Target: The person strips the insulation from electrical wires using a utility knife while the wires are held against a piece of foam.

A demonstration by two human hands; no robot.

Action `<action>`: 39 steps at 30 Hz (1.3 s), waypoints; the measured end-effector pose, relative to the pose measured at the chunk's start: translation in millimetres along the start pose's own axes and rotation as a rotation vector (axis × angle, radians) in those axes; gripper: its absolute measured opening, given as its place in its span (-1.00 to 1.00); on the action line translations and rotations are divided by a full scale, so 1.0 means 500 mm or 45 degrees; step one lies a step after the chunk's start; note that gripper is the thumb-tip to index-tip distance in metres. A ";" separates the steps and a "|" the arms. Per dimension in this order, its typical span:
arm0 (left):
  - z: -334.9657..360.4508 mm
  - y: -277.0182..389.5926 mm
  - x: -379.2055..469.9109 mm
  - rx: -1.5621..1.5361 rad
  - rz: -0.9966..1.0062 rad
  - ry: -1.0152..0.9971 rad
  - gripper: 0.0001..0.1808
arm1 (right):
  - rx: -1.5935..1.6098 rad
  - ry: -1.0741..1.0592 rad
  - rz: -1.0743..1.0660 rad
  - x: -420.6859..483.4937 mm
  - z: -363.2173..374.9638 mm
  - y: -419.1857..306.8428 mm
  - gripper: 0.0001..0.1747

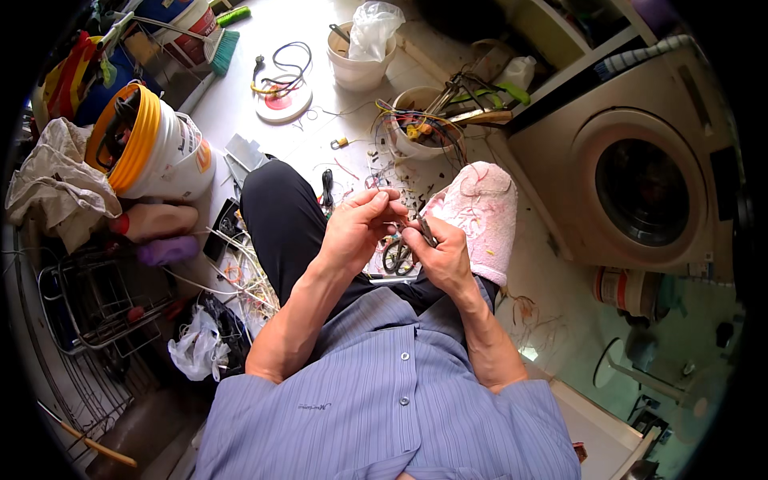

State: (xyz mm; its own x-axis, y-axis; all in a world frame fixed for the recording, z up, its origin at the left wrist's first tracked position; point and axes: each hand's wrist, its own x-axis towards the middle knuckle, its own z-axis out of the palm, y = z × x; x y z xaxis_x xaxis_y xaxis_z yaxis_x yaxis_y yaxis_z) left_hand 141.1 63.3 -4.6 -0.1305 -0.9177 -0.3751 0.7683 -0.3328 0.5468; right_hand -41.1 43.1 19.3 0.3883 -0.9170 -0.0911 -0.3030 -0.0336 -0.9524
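Observation:
My left hand is raised between the knees, its thumb and fingers pinched on a thin wire. Close beside it, my right hand grips a small dark-handled hand tool, whose exact kind I cannot tell. The tool's tip is near the left fingertips. Below the hands, a coiled dark cable and many wire scraps lie on the floor. A pink towel covers the right knee, with a loose thin wire on it. A bundle of pale wires lies beside the left leg.
A white bucket holding colored wires and tools stands ahead, with another bucket behind it. A corded round lid lies ahead. Stacked yellow and white buckets are on the left. A washing machine stands on the right.

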 end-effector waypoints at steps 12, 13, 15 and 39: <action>-0.007 -0.038 0.018 -0.295 -0.078 0.086 -0.77 | 0.112 0.193 0.005 0.006 -0.002 0.015 -0.91; -0.012 -0.042 0.019 -0.298 -0.073 0.066 -0.77 | 0.062 0.185 -0.028 0.007 -0.002 0.016 -0.91; -0.017 -0.051 0.021 -0.286 -0.062 0.044 -0.76 | -0.038 0.169 -0.093 0.010 -0.001 0.018 -0.91; -0.016 -0.057 0.018 -0.178 -0.076 0.184 -0.83 | 0.075 0.279 -0.017 0.011 -0.004 0.053 -0.89</action>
State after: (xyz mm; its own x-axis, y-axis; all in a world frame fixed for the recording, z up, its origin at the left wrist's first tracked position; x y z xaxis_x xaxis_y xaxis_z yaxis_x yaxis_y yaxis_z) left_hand 123.0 66.1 -29.8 -0.0951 -0.8534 -0.5125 0.8426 -0.3431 0.4151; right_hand -48.8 36.5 -5.8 0.1914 -0.9813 -0.0195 -0.2451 -0.0286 -0.9691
